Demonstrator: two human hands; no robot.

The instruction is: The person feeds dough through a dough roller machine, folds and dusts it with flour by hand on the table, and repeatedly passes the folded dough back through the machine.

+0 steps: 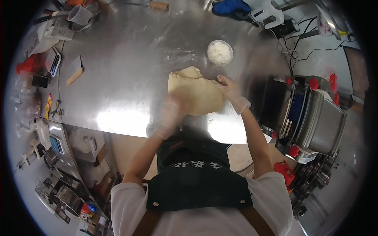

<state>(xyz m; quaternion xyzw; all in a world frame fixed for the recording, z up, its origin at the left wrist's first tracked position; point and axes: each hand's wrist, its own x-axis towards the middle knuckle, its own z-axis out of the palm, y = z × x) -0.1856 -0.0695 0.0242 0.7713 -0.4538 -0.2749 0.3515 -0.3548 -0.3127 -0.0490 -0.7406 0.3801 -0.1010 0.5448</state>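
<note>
A thick, pale slab of dough (201, 96) lies on the steel worktop, its far left part folded or torn unevenly. My right hand (229, 89), in a clear glove, pinches the dough's right edge between thumb and fingers. On the near left side of the dough is my left hand (173, 112), also gloved and smeared by motion, so its fingers cannot be made out. Beyond the dough stands a round tub of white flour (220, 53).
The steel worktop (114, 78) carries a dough scraper (76, 70) and a digital scale (54, 62) at the left. Scissors (58, 109) lie near its left edge. A roller machine (303, 114) stands close on the right. A hand mixer (269, 15) and cables are far right.
</note>
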